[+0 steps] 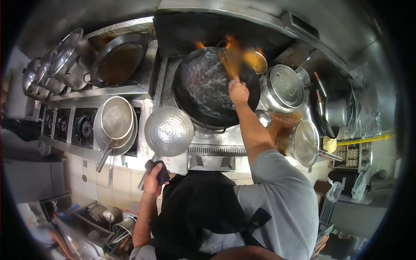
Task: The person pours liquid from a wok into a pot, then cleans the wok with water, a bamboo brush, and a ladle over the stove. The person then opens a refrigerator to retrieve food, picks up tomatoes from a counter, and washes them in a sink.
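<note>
My right hand (238, 91) is closed around the handle end of a light-brown bamboo wok brush (228, 65), blurred by motion. The brush reaches over the far right part of a large black wok (203, 93), whose inside looks wet and foamy. Flames (199, 45) show behind the wok's far rim. Low on the left, my left hand (152, 181) clutches a dark cloth (163, 173). Beside that hand runs the handle of a big perforated skimmer (169, 131), which lies left of the wok; whether the fingers also touch this handle I cannot tell.
Left of the wok are a pan of brown liquid (119, 65), metal pots (71, 60), a strainer (117, 118) over a bowl and gas burners (84, 126). At right stand a water-filled pot (287, 86), a ladle (263, 117) and another strainer (304, 141).
</note>
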`<state>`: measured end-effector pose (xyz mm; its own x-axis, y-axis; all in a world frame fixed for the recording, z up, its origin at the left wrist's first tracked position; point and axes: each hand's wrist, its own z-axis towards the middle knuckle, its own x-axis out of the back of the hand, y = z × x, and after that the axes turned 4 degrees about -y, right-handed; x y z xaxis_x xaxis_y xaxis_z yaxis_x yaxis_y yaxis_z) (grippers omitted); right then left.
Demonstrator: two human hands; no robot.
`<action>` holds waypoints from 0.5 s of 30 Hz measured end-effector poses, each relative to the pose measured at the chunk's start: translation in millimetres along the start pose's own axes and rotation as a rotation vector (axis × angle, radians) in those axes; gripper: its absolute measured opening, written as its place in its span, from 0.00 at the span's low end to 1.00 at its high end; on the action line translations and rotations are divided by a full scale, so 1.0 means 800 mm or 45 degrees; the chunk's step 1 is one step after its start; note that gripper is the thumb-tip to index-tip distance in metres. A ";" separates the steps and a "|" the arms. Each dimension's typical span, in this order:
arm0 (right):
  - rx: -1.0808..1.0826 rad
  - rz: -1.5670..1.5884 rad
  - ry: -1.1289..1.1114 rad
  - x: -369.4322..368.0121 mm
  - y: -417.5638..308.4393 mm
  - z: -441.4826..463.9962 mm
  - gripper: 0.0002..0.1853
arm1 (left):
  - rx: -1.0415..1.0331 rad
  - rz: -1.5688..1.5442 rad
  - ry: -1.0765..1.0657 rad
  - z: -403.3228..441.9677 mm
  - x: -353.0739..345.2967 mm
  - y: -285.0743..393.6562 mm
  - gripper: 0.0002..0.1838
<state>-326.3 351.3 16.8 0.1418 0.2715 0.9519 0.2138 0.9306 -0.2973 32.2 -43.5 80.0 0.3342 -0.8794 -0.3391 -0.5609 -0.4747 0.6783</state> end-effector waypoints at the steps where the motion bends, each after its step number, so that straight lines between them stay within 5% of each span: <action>1: 0.151 -0.053 -0.048 -0.009 -0.009 -0.004 0.31 | 0.011 -0.006 0.002 0.000 0.002 0.002 0.21; 4: 0.326 -0.169 -0.123 -0.002 -0.023 0.020 0.31 | -0.001 0.036 -0.019 -0.006 -0.005 0.009 0.22; 6: -0.018 0.100 0.022 -0.001 -0.034 0.026 0.31 | -0.012 0.016 0.000 -0.004 -0.007 0.002 0.22; 7: 0.126 0.103 0.055 -0.009 -0.045 0.016 0.31 | 0.010 0.020 0.003 -0.002 -0.008 0.003 0.22; 8: 0.338 0.052 -0.050 -0.019 -0.042 0.020 0.31 | 0.031 0.032 0.009 -0.002 -0.009 0.008 0.23; 14: 0.018 0.262 -0.142 -0.013 -0.090 -0.015 0.26 | 0.016 0.055 -0.100 0.017 -0.015 0.019 0.21; 15: 0.158 0.263 -0.255 -0.018 -0.095 -0.046 0.27 | 0.033 0.063 -0.111 0.019 -0.014 0.020 0.21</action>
<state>-309.3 267.9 23.1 -0.0257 0.4896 0.8716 0.0786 0.8701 -0.4865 8.1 -42.0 84.4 0.2394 -0.9010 -0.3619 -0.5946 -0.4307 0.6790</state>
